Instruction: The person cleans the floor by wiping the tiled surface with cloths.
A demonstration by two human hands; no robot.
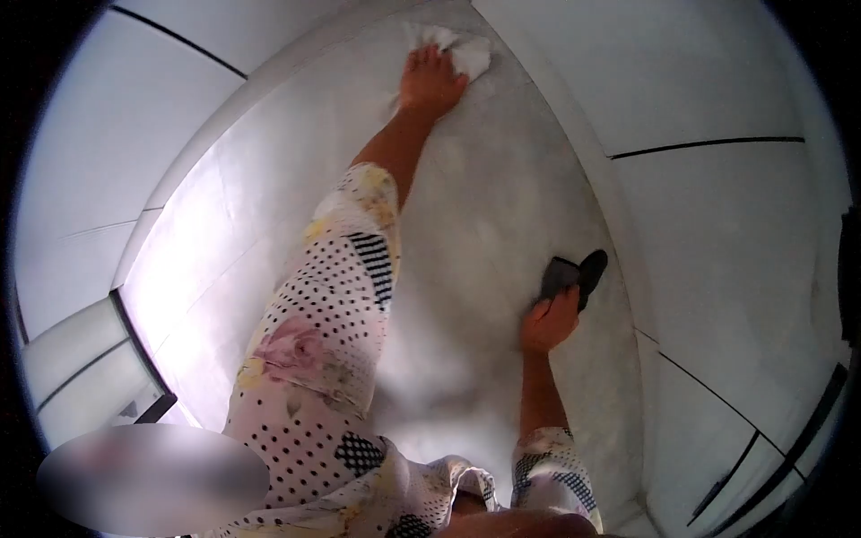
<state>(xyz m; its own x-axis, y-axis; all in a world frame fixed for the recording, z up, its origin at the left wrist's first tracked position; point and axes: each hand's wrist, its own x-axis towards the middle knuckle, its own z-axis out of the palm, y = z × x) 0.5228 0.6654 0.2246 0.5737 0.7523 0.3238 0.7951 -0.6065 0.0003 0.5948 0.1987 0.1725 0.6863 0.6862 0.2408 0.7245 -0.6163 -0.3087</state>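
The pale grey surface (466, 215) takes up the middle of the view, brightest along its left edge, with a blurred shadow toward its near end. A right-hand panel (717, 233), pale and crossed by dark seams, borders the right edge. A left-hand panel (117, 152), also pale and seamed, borders the left edge.

The left sleeve (314, 296), white with black dots, flowers and striped patches, extends from the near end across the surface. The right sleeve (556, 475), of similar pattern, shows at the near end, toward the right edge.

The white cloth (471, 56) lies crumpled at the far end of the surface, near the upper part of the right edge. Most of its visible area is beyond the left hand (432, 85) and to the right of its fingers; a small strip shows on the other side, beside the wrist. The left hand is laid out over the cloth, back uppermost, fingers extended and close to one another. The palm is hidden.

The right hand (551, 320) is closed on the lower end of a dark object (560, 272), back uppermost, fingers bent. The object projects beyond the fingers, just beside the right edge, well apart from the cloth. It shows a dark grey flat portion and a rounded black portion; its exact nature cannot be determined.
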